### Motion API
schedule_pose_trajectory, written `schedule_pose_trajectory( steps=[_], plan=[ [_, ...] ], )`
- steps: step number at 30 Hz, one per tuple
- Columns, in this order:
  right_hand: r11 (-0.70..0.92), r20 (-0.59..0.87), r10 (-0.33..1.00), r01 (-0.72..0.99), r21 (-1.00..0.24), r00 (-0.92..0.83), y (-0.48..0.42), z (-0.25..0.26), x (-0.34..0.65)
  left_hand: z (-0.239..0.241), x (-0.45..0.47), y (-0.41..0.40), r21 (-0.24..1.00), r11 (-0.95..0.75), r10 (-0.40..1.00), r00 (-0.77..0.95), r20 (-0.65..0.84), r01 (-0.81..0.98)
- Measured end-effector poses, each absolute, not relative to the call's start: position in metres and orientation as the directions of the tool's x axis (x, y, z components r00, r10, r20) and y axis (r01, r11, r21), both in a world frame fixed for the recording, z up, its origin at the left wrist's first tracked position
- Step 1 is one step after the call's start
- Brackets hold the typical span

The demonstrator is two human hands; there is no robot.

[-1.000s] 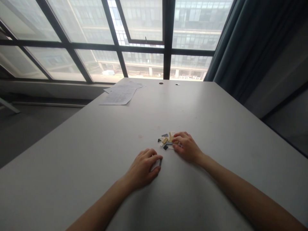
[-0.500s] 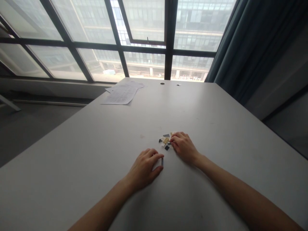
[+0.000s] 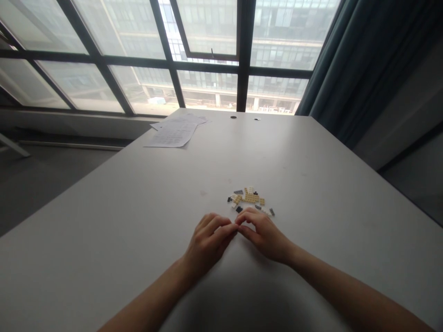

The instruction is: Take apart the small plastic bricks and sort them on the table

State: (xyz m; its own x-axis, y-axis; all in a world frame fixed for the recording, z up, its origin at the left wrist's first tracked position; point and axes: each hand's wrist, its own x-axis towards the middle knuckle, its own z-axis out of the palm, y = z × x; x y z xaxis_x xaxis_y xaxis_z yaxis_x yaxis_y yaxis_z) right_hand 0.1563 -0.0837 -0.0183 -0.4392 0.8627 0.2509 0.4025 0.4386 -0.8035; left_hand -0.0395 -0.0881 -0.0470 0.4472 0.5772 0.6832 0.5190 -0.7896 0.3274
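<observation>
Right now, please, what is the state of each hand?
Left hand: closed at the fingertips; whether it holds anything is hidden.
Right hand: thumb and fingers pinched closed; anything held cannot be made out.

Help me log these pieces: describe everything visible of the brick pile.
The brick pile is a loose scatter of small tan, white, grey and black pieces, plastic-looking, some studded. It lies on the white table, just beyond the right hand; whether the two touch is unclear.
</observation>
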Motion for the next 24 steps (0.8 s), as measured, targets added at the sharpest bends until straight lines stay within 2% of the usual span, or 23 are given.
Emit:
schedule_pose_trajectory(
  steps=[6, 11, 19, 24],
  plan=[
    [0.369, 0.22, 0.879, 0.315, -0.874, -0.422, -0.089, -0.017, 0.159, -0.041, -0.039, -0.088, 0.349, -0.821, 0.532, 0.385, 0.754, 0.451],
    [0.394, 0.281, 0.872, 0.234, -0.889, -0.4, -0.093, -0.017, 0.159, -0.034, -0.039, -0.088, 0.36, -0.819, 0.528, 0.342, 0.778, 0.447],
    [0.409, 0.284, 0.876, 0.289, -0.866, -0.389, -0.095, -0.025, 0.158, -0.037, -0.041, -0.087, 0.379, -0.8, 0.56, 0.354, 0.749, 0.465],
    [0.329, 0.219, 0.909, 0.287, -0.899, -0.355, -0.095, -0.026, 0.158, -0.039, -0.04, -0.087, 0.376, -0.812, 0.557, 0.4, 0.727, 0.447]
  ],
)
